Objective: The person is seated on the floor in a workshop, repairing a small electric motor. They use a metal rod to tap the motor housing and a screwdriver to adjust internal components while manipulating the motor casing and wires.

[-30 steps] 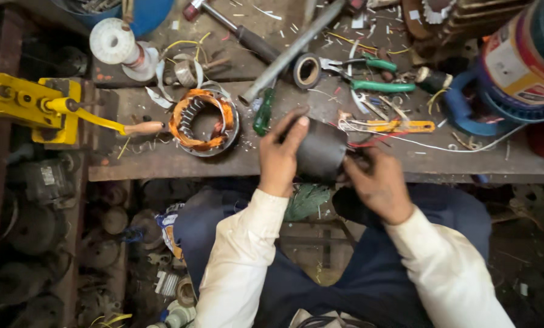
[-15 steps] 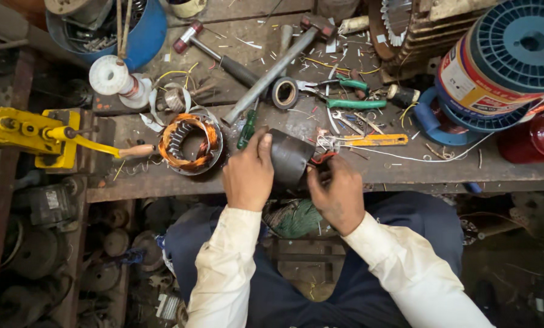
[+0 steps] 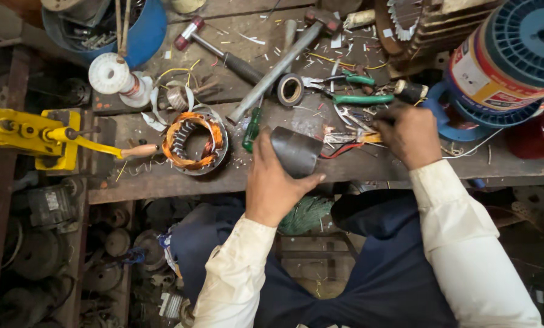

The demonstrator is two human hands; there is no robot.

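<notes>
One dark cylinder, two hammers.

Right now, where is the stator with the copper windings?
In the head view the stator with copper windings lies on the wooden workbench, left of the left hand, with the yellow tool's wooden handle touching or nearly touching its left rim.

A dark grey metal cylinder, smooth and dull, lies tilted at the front edge of the wooden workbench, gripped from below by the left hand. Red wires trail from its right end toward the right hand.
</notes>
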